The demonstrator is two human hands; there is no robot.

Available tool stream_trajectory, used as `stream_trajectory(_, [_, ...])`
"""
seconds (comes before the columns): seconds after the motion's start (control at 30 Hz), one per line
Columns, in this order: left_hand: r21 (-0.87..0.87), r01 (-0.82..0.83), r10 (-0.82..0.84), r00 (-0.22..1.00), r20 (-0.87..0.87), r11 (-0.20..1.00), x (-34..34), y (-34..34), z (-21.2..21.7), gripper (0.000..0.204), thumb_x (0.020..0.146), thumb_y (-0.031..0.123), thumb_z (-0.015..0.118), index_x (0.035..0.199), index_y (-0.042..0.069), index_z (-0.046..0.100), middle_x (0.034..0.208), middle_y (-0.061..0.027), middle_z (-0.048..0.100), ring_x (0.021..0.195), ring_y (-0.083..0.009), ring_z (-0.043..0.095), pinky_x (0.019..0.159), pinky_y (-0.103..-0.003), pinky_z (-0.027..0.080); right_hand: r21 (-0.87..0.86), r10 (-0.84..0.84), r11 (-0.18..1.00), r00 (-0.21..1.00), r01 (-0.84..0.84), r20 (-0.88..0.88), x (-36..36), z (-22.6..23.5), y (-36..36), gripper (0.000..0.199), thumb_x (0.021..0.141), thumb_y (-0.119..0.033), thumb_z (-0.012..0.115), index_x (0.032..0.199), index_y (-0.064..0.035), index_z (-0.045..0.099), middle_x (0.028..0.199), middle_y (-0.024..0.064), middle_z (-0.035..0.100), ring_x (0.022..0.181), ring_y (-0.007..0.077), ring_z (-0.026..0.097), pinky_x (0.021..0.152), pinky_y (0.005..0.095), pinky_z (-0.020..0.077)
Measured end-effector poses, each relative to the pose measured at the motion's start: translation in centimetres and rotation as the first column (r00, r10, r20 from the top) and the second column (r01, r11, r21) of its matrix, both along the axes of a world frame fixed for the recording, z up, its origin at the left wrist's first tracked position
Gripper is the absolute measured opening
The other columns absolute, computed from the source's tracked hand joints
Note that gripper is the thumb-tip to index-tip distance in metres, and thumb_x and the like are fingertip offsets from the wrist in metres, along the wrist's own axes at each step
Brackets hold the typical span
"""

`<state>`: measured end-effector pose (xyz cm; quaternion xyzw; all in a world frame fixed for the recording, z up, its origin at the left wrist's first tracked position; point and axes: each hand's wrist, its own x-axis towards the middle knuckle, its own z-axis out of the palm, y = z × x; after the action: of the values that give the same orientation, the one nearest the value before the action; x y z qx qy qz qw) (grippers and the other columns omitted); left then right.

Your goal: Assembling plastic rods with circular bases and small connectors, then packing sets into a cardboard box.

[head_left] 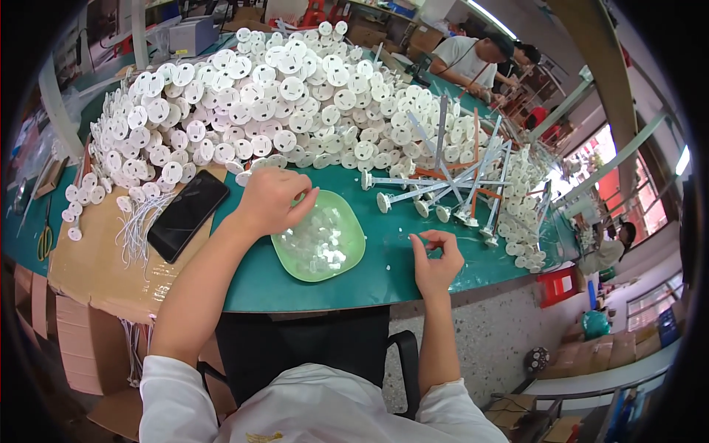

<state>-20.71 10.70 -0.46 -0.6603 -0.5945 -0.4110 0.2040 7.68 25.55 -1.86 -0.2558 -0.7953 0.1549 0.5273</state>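
A light green bowl (359,255) with small clear pieces (321,240) in it sits on the green tabletop in front of me. My left hand (275,198) is over the bowl's upper left rim, its fingers curled in; whatever they may hold is hidden. To the right of the bowl, my right hand (439,264) hovers by the table's front edge. Its thumb and fingers are bent toward each other, with a tiny pale speck at the thumb tip. Beyond both hands rises a large heap of white round discs (258,111) with small dark marks.
A black phone (189,215) lies on brown cardboard (96,255) beside white wires (140,225). Strips with white disc ends (443,184) lie crossed at right. Scissors (45,240) are at far left. A co-worker (469,63) sits across the table.
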Motion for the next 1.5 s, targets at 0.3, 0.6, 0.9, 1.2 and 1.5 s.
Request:
stream_trajectory(0.3, [0.061, -0.029, 0.026, 0.999, 0.043, 0.998, -0.4, -0.1, 0.6, 0.016, 0.078, 0.01, 0.07, 0.066, 0.006, 0.059, 0.055, -0.0043, 0.056, 0.049, -0.0226, 0.056, 0.049, -0.033, 0.043, 0.179, -0.161, 0.976, 0.958, 0.119, 0.238, -1.7, 3.8, 11.2, 0.018, 0.085, -0.01, 0.071, 0.082, -0.0004, 0.056, 0.078, 0.0093, 0.065, 0.066, 0.0215, 0.06, 0.061, 0.0318, 0.0471])
stream_trajectory(0.6, [0.024, -0.055, 0.053, 0.997, 0.055, 0.998, -1.2, -0.3, 0.5, 0.017, 0.078, 0.01, 0.069, 0.065, 0.007, 0.058, 0.054, -0.0049, 0.055, 0.048, -0.0227, 0.056, 0.048, -0.035, 0.043, 0.128, -0.25, 0.967, 0.923, 0.222, 0.294, -1.3, 6.7, 17.6, 0.02, 0.079, -0.021, 0.076, 0.08, -0.002, 0.071, 0.071, 0.0123, 0.067, 0.06, 0.0256, 0.062, 0.063, 0.0341, 0.0494])
stream_trajectory(0.9, [0.034, 0.04, -0.05, 0.916, 0.399, 0.999, -0.2, -0.4, 1.2, 0.019, 0.082, 0.01, 0.07, 0.068, 0.002, 0.061, 0.057, -0.0067, 0.059, 0.05, -0.0159, 0.059, 0.048, -0.028, 0.044, 0.044, -0.373, 0.921, 0.907, 0.388, -0.196, -0.4, 10.3, 17.7, 0.029, 0.087, -0.026, 0.071, 0.085, 0.0023, 0.069, 0.064, 0.0062, 0.066, 0.058, 0.0151, 0.061, 0.059, 0.0324, 0.0467])
stream_trajectory(1.2, [0.013, 0.063, -0.064, 0.957, 0.283, 0.998, 0.3, 0.3, 1.3, 0.02, 0.08, 0.011, 0.07, 0.065, 0.003, 0.06, 0.056, -0.0075, 0.059, 0.049, -0.0206, 0.058, 0.049, -0.031, 0.044, -0.368, -0.034, 0.925, 0.987, 0.091, 0.159, 0.5, 6.7, 25.4, 0.017, 0.095, -0.018, 0.061, 0.085, -0.0041, 0.061, 0.066, -0.0005, 0.056, 0.054, 0.012, 0.05, 0.05, 0.0256, 0.0424])
stream_trajectory(1.5, [0.022, 0.192, -0.17, 0.804, 0.57, 0.981, 2.1, -1.0, 2.9, 0.014, 0.083, 0.012, 0.071, 0.077, 0.001, 0.066, 0.064, -0.0035, 0.064, 0.058, -0.0113, 0.06, 0.056, -0.026, 0.048, -0.56, 0.159, 0.546, 0.733, -0.623, -0.661, -2.9, 11.3, 12.3, 0.009, 0.096, -0.011, 0.058, 0.094, -0.0027, 0.058, 0.065, 0.0006, 0.052, 0.056, 0.0109, 0.05, 0.053, 0.0244, 0.0417])
